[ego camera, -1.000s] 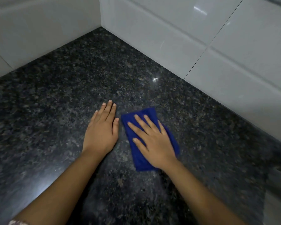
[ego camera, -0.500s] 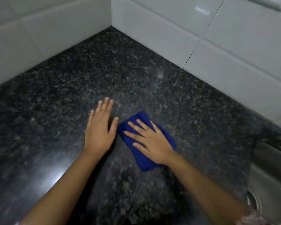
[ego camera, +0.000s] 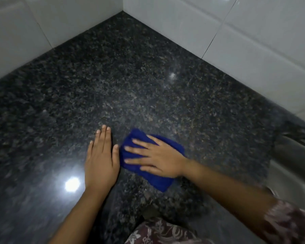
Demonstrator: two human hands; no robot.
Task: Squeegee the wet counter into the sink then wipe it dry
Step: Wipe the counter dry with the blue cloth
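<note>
- My left grip [ego camera: 100, 159] lies flat on the dark speckled desk [ego camera: 130, 76], fingers straight and together and holding nothing. I read it as a brace for my weight while the other arm works.
- Just to its right, almost against the thumb, is the folded blue cloth [ego camera: 159, 183]. It lies flat on the desk, well short of the tiled corner at the back.
- My right grip [ego camera: 158, 159] presses on top of the cloth, palm down with fingers spread and straight. It is not curled round the cloth, only pinning it by pressure.
- At the far right edge the sink [ego camera: 294, 175] shows as a steel basin set into the desk, well apart from the cloth.
- I see no squeegee, so I judge this to be the second step, wiping the desk dry.
- Glare and blur stop me telling which patches are wet.
- The next move calls for steady downward pressure and a sideways slide over ground not yet covered. The palm must stay flat so the cloth doesn't bunch, and the left grip must lift clear if the stroke goes its way.
</note>
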